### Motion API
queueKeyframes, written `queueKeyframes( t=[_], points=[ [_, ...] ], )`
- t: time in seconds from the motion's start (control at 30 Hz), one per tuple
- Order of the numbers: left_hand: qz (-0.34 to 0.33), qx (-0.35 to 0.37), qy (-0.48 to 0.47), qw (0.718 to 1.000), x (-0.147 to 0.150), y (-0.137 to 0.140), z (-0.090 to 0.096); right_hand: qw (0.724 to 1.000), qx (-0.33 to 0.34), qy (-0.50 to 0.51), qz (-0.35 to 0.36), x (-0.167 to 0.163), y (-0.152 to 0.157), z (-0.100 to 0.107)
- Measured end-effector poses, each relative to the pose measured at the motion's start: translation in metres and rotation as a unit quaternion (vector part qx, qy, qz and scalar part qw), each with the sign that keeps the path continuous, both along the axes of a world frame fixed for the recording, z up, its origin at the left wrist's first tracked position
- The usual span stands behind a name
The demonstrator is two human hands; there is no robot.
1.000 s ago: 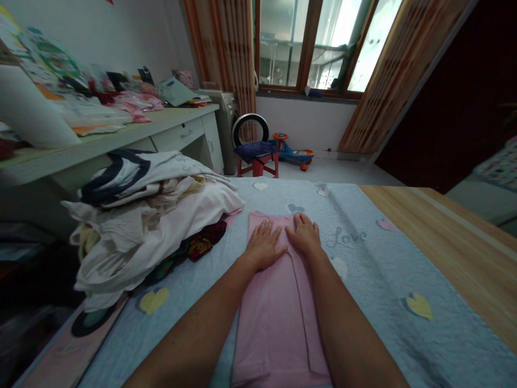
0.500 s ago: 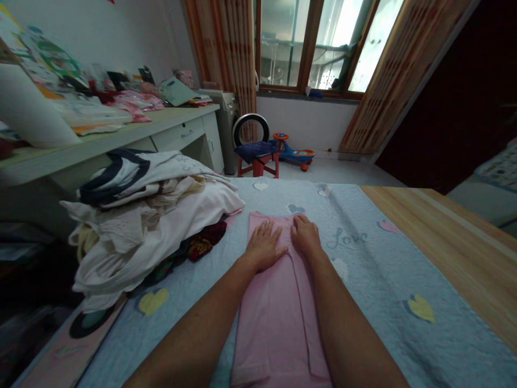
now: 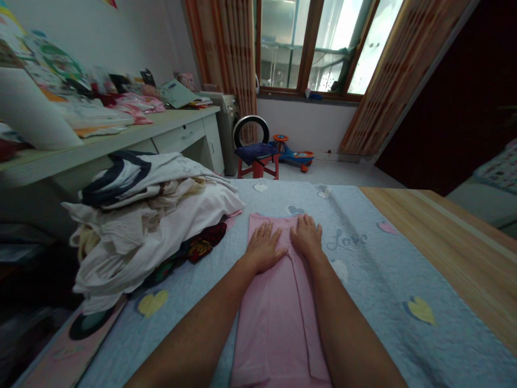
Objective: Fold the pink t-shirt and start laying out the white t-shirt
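A pink garment [image 3: 278,318], folded into a long narrow strip, lies on the light blue bed cover [image 3: 363,302]. Its far end is under both hands, and a folded flap runs along its right side. My left hand [image 3: 264,247] rests flat on the left part of the cloth, fingers stretched out and thumb pointing right. Across from it, my right hand [image 3: 307,236] lies on the far right corner with its fingers spread, some past the cloth's edge. Neither hand grips the fabric.
To the left sits a heap of white and dark clothes [image 3: 161,215]. Behind it stands a cluttered desk [image 3: 173,121]. Bare wooden board [image 3: 436,221] shows on the right. Beyond the bed are a red stool [image 3: 258,167] and a blue ride-on toy [image 3: 297,156].
My right hand has opened from a curled position at the cloth's far right corner to lie flatter with fingers spread. My left hand and the pink garment stay in place.
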State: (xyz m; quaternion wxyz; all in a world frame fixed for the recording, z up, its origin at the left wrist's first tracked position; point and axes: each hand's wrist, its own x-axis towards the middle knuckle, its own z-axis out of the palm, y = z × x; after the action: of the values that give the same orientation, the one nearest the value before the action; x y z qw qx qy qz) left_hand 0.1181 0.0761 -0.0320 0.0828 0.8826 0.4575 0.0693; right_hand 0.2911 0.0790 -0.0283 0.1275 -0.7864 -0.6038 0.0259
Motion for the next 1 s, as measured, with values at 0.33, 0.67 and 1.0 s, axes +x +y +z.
queueKeyframes(
  t=[0.33, 0.67, 1.0],
  points=[
    [0.0, 0.009, -0.01, 1.0, 0.0, 0.002, -0.004, 0.986, 0.019, -0.002, 0.164, -0.011, 0.004, -0.004],
    [0.006, 0.017, -0.006, 1.0, 0.001, 0.004, -0.007, 0.992, 0.061, -0.006, 0.114, -0.012, 0.004, -0.001],
    [0.021, -0.025, -0.063, 0.997, -0.005, 0.01, 0.009, 0.971, 0.082, 0.06, 0.215, -0.015, 0.005, -0.002]
  ],
)
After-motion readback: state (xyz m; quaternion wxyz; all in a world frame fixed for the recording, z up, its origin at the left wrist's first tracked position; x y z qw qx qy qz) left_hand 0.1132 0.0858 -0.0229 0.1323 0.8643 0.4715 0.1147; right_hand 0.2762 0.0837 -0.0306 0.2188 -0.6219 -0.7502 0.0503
